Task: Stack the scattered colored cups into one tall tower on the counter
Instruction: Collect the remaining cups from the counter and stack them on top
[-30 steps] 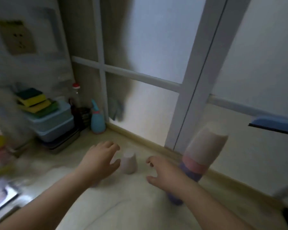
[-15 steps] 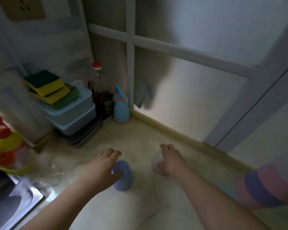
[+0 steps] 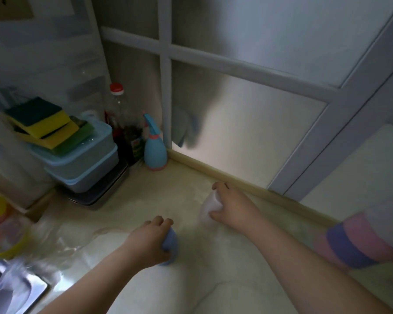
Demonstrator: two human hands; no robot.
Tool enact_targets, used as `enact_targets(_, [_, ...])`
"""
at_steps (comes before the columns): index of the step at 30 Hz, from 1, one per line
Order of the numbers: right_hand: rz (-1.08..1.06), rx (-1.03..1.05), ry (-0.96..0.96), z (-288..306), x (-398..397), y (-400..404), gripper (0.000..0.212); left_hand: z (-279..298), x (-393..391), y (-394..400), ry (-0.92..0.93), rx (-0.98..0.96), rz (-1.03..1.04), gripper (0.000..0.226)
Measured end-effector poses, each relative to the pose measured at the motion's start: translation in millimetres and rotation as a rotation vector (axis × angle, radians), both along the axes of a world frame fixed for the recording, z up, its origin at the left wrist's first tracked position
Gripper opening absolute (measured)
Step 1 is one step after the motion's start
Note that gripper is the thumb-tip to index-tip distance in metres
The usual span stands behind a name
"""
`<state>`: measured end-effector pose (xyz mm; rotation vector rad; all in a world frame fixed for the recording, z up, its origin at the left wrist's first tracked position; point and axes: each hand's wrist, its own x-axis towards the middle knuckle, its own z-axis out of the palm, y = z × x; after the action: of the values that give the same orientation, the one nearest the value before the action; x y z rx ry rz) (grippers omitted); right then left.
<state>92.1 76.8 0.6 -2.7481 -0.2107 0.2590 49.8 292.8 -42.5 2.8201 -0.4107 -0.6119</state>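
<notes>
Left hand (image 3: 149, 242) grasps a blue cup (image 3: 170, 244), right hand (image 3: 230, 203) a white cup (image 3: 208, 208), both on the table (image 3: 184, 291), likely gathered for the striped stack (image 3: 359, 239) nearby.

bare counter (image 3: 145, 200) centre, containers (image 3: 82, 164) left, cup stack (image 3: 359, 241) right

Two bare forearms, no sleeves visible, seemingly no rings

My left hand (image 3: 149, 242) grips a blue cup (image 3: 170, 243) at lower centre of the frame; my right hand (image 3: 230, 203) wraps a white cup (image 3: 208, 206) just above. A striped cup stack (image 3: 349, 241) stands at the right edge on the counter (image 3: 145, 200).
</notes>
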Motion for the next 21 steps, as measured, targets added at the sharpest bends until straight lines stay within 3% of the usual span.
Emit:
enact_targets(7, [0.009,0.055,-0.06,43,-33,-17,0.067,26,2,-19,-0.084,-0.071,0.068,0.051])
enact_targets(15, [-0.001,0.053,-0.267,179,-79,-81,0.068,170,14,-87,-0.364,-0.311,-0.122,0.06])
enact_targets(21, [-0.161,0.069,-0.459,294,-129,-138,0.066,282,10,-148,-0.567,-0.489,-0.284,0.065])
